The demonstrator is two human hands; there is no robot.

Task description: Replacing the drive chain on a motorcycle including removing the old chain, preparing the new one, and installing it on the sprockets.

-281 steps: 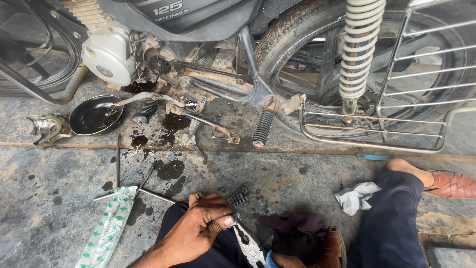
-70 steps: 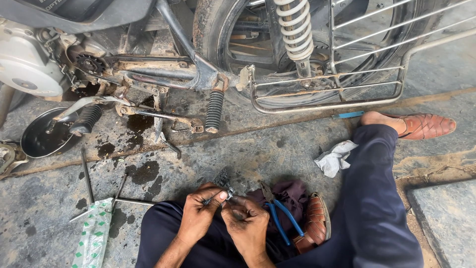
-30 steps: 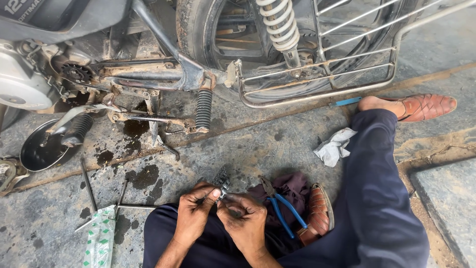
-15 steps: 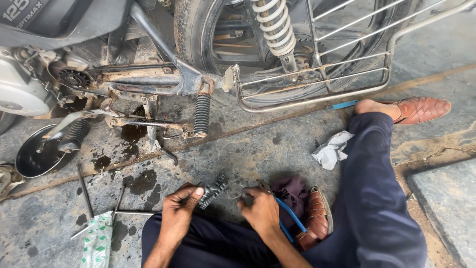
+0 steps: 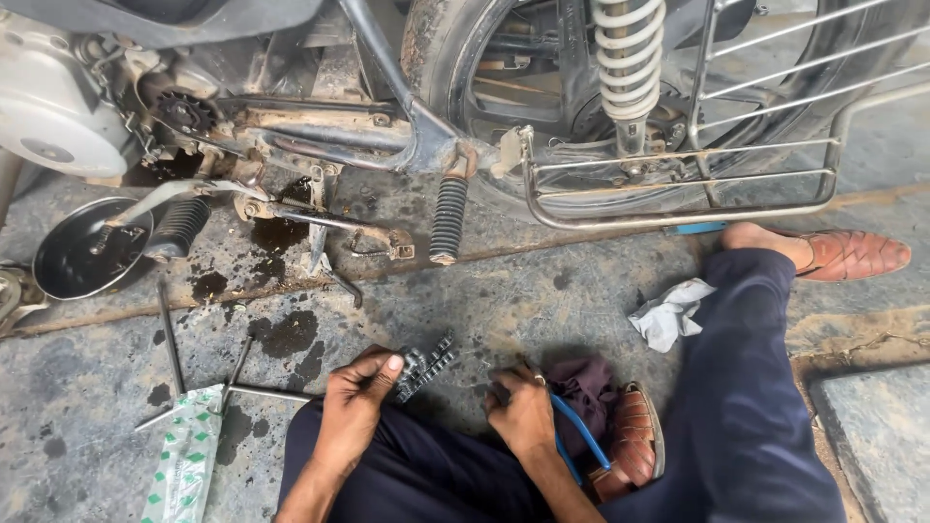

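Oil-stained concrete floor (image 5: 581, 291) runs under a parked motorcycle (image 5: 465, 107), and the person sits on it with legs folded. Far to the left of the fingers lie a black round pan (image 5: 82, 252) and a green-and-white packet (image 5: 184, 465), with thin metal rods (image 5: 170, 334) between them. The left hand (image 5: 354, 407) has its fingers (image 5: 373, 366) curled closed on one end of a short bunched length of black drive chain (image 5: 424, 363), which extends up and to the right of the thumb. Just right of that, the right hand (image 5: 523, 416) rests palm down, fingers bent; it seems to press on something small, but the view is too dark to say whether it grips anything. Blue-handled pliers (image 5: 581, 441) lie just beside its wrist, touching a dark cloth (image 5: 586, 387). A white rag (image 5: 668, 315) lies further right. Working the chain well likely calls for a firm pinch on the links, keeping them flat and untwisted, with the pliers in reach.
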